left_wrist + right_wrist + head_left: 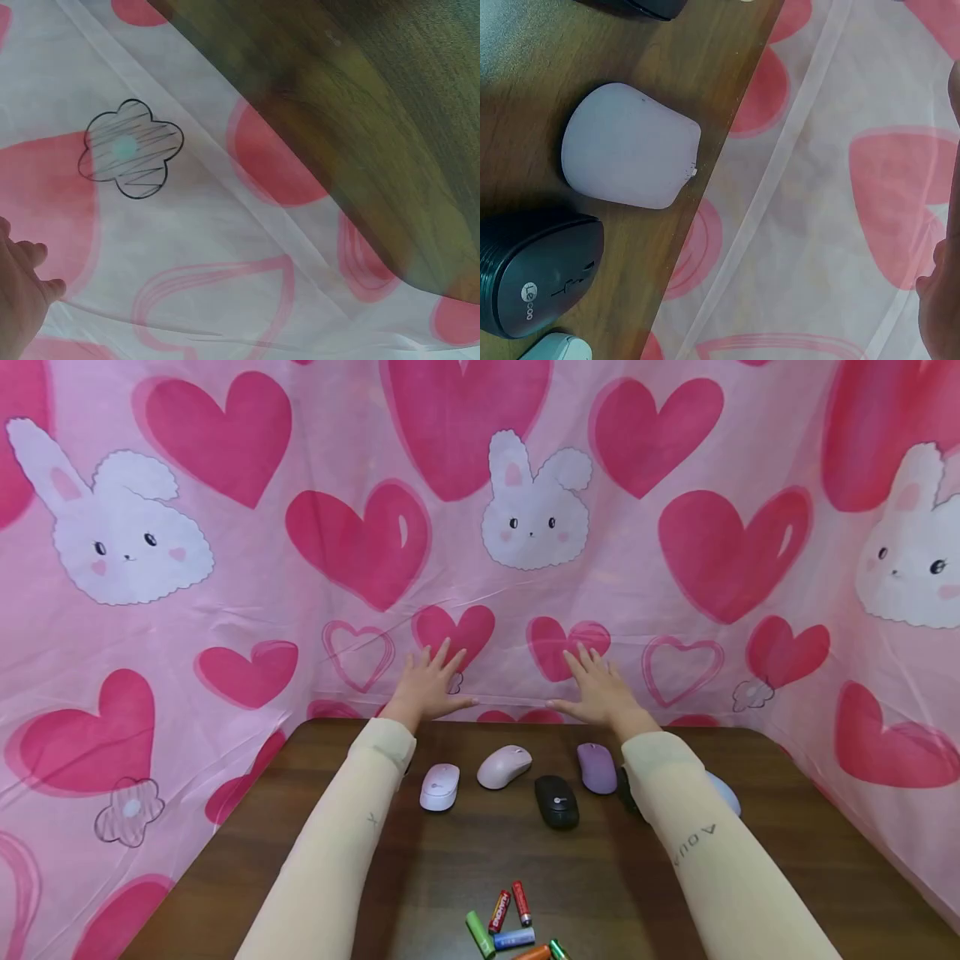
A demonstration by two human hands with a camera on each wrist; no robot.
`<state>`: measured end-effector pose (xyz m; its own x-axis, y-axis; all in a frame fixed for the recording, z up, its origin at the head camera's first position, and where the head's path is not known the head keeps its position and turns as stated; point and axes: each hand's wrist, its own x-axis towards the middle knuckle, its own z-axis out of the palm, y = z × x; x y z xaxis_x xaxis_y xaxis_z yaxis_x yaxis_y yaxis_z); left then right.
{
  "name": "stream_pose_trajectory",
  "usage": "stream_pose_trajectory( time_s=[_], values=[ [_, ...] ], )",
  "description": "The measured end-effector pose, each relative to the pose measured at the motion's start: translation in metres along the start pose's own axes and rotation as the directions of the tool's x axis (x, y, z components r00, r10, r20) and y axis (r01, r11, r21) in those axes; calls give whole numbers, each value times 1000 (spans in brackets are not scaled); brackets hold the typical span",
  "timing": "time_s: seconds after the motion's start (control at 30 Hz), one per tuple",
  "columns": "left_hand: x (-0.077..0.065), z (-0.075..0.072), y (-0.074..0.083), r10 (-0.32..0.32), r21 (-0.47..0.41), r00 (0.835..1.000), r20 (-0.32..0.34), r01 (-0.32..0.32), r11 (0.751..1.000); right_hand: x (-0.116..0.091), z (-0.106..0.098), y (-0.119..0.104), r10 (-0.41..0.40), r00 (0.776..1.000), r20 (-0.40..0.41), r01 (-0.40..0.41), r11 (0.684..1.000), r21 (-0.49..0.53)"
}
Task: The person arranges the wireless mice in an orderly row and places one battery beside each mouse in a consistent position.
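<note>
Both the left grip (433,687) and the right grip (597,691) are held beyond the far edge of the table (465,852), fingers spread, nothing grasped. A white mouse (439,787) is seen on the near side of the left grip, a purple mouse (597,769) on that of the right grip; a pale pink mouse (504,768) and a black mouse (557,802) are set, left to right, between those two. Batteries (500,912) are scattered farther to the near side of both grips.

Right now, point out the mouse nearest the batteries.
The fully visible black mouse in the head view, just left of the purple mouse; none of the others sits as close to the batteries.
</note>
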<state>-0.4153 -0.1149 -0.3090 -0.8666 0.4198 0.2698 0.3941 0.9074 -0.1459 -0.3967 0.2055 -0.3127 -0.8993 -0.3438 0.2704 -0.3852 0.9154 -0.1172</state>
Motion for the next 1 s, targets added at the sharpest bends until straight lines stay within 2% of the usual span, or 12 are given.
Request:
stream_pose_trajectory(
  time_s=[0.37, 0.73, 1.0],
  values=[
    [-2, -3, 1, 12, -21, 1000, 1, -12, 1000, -2, -5, -11, 59, 997, 51, -64, 993, 98],
    [-5, -4, -2, 29, -10, 998, -48, -30, 1000, 0, -11, -29, 90, 994, 62, -99, 981, 169],
    [-12, 0, -2, 27, -32, 998, -52, -28, 999, 2, -5, -58, 194, 980, 36, -197, 949, 247]
  ],
)
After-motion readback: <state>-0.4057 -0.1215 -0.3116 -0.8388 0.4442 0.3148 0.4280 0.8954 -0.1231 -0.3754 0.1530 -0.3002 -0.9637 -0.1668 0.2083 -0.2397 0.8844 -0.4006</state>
